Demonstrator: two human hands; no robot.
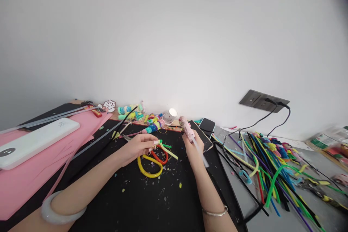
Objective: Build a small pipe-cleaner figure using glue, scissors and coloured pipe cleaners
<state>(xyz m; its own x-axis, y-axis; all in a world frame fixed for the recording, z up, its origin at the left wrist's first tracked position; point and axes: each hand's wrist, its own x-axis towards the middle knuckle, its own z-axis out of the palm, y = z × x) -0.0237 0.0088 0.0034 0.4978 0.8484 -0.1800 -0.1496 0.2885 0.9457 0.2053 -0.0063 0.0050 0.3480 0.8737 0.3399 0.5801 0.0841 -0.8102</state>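
Observation:
My left hand (141,148) pinches a small green and pale yellow pipe cleaner piece (169,151), whose pale strip points to the lower right. Behind its fingertips lie scissors with yellow and red handles (150,174) on the black mat (141,203); their blades are partly hidden by the hand. Wrapped around a pink glue gun (186,127), my right hand (193,148) is closed, with a translucent glue stick (200,152) sticking out of the gun's back. The two hands are apart.
A white power bank (40,141) rests on pink sheets (16,195) at left. Pipe cleaners (272,174) and cables spread over the right side. A phone (207,127), a clear cup (169,116) and colourful fuzzy pieces (154,127) stand near the wall. Scraps litter the mat.

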